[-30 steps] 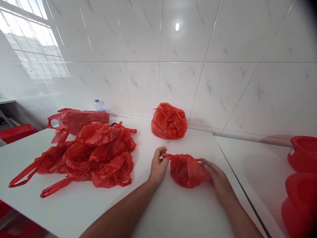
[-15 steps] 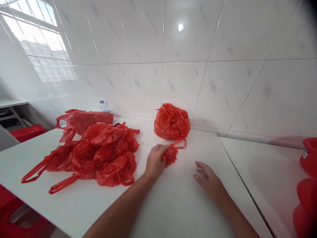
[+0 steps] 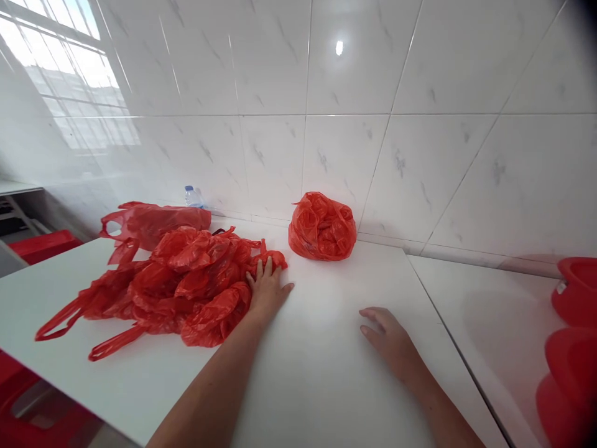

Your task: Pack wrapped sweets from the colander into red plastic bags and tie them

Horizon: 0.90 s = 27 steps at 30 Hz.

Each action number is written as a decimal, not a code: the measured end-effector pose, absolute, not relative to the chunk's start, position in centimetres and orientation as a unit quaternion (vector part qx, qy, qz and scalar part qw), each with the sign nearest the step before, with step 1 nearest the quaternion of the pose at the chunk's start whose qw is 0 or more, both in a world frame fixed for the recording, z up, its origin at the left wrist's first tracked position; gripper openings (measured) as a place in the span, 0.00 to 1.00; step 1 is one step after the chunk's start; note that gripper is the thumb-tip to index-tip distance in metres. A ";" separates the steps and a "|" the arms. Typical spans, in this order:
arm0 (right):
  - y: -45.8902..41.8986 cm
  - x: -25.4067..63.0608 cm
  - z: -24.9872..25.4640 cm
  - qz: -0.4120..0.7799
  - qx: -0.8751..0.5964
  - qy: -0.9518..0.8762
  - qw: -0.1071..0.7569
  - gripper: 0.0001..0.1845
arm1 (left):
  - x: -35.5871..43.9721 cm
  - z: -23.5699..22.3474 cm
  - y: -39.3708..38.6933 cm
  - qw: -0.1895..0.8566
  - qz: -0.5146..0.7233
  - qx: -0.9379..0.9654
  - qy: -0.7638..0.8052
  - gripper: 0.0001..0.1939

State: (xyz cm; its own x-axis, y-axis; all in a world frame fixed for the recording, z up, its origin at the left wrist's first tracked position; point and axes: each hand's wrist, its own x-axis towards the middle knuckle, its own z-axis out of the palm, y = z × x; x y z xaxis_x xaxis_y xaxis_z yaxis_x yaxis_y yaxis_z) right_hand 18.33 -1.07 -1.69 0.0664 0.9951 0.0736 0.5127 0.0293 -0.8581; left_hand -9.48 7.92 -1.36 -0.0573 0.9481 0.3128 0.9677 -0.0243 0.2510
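Left hand (image 3: 265, 287): fingers spread and flat, pressed on the right edge of the pile of loose red plastic bags (image 3: 181, 283), fingertips against a small bunched bag (image 3: 274, 258); whether any finger hooks plastic cannot be told. Right hand (image 3: 389, 339): palm down on the white table (image 3: 326, 386), fingers loosely open, holding nothing, well apart from the bags. Stuffed red bag (image 3: 321, 227): near the tiled wall (image 3: 373, 124), apparently keeping gathered bags separate. Bottle (image 3: 193, 196): behind the pile. Red tubs (image 3: 573, 348): far right.
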 end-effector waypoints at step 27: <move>8.8 10.9 5.1 0.058 -0.573 -0.740 0.348 0.25 | -5.5 -2.3 6.1 -0.120 -0.280 -0.857 -0.414 0.19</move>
